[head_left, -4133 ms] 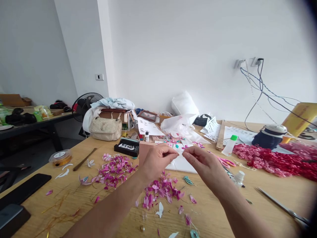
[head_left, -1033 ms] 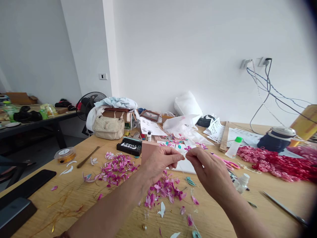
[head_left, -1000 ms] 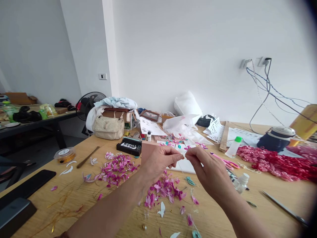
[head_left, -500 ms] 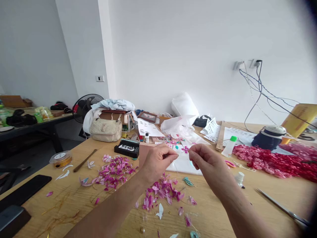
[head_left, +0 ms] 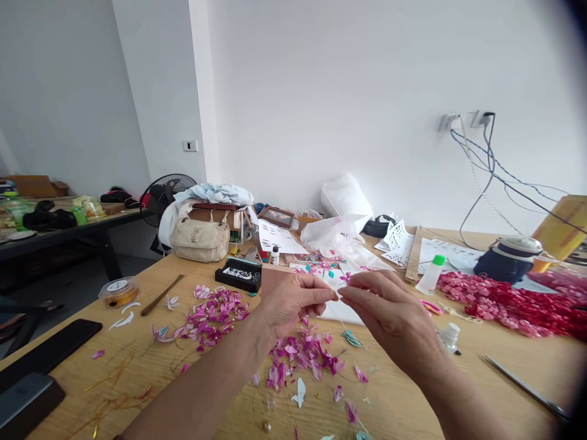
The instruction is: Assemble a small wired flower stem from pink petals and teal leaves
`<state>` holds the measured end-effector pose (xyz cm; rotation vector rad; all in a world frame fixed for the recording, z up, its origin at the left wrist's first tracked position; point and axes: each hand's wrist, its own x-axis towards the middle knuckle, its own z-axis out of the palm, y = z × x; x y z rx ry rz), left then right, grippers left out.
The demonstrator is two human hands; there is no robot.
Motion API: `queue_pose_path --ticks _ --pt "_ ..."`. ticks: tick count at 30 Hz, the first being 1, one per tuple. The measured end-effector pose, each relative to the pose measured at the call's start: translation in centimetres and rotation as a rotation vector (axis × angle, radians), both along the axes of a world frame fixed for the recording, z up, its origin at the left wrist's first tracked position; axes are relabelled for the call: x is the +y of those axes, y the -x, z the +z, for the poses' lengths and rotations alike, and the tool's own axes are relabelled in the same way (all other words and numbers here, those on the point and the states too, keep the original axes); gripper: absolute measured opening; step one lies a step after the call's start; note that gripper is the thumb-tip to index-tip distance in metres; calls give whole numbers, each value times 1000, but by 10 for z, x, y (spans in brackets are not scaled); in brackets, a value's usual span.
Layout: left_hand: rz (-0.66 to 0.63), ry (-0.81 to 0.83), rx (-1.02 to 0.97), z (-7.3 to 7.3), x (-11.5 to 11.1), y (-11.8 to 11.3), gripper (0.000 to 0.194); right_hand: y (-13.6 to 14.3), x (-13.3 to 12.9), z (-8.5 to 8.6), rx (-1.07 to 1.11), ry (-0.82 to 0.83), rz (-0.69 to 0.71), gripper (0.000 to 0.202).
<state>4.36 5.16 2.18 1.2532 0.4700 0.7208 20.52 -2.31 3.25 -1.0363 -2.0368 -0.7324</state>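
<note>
Now a thin strand [head_left: 339, 317] hangs by the left hand [head_left: 296, 302] and the right hand [head_left: 392, 308], with a white pad [head_left: 327, 315] behind. Both hands are pinched closed, but what each one grips is too small to tell. If a pinch goes loose, the strand might drop into the pink petals [head_left: 293, 354].
</note>
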Motion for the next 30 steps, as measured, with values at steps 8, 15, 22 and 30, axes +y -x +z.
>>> queue_pose_path --ticks 8,15,22,30 --pt "312 -1064 141 -3 -2 1 17 11 5 -5 484 408 -60 20" --pt "390 -946 100 -10 1 -5 14 2 7 -7 723 627 -113 24" --pt "69 -50 -45 -7 7 -2 21 -2 -2 3 96 147 -10 26" --pt "-11 -14 -30 -6 3 -1 21 -1 1 3 13 31 11 15"
